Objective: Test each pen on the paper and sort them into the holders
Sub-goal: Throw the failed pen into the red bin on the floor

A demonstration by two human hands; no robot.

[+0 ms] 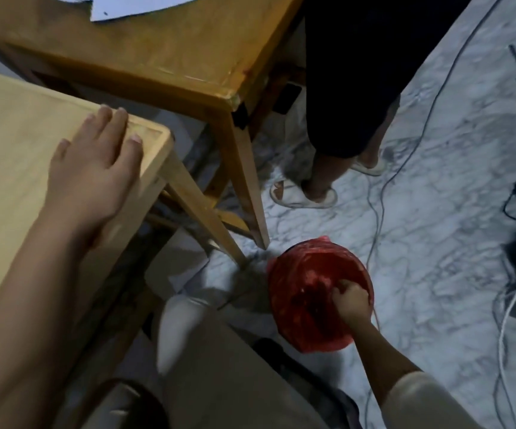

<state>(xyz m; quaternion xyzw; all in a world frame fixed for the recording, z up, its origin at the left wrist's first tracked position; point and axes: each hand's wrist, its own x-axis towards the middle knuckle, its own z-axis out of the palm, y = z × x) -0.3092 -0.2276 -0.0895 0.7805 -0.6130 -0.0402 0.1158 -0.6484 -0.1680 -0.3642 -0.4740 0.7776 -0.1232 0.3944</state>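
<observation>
My left hand (95, 174) lies flat, palm down and fingers spread, on the corner of a pale wooden table (9, 156). My right hand (351, 300) reaches down into a bin lined with a red plastic bag (300, 274) on the floor, fingers curled; whether it holds anything is hidden. A sheet of white paper (145, 4) shows at the top edge of a darker wooden table (163, 54). No pens or holders are in view.
Another person's legs in dark shorts and white slippers (303, 193) stand beside the darker table. Cables (383, 181) run across the marbled floor at the right. My knee in light trousers (194, 342) is below the pale table.
</observation>
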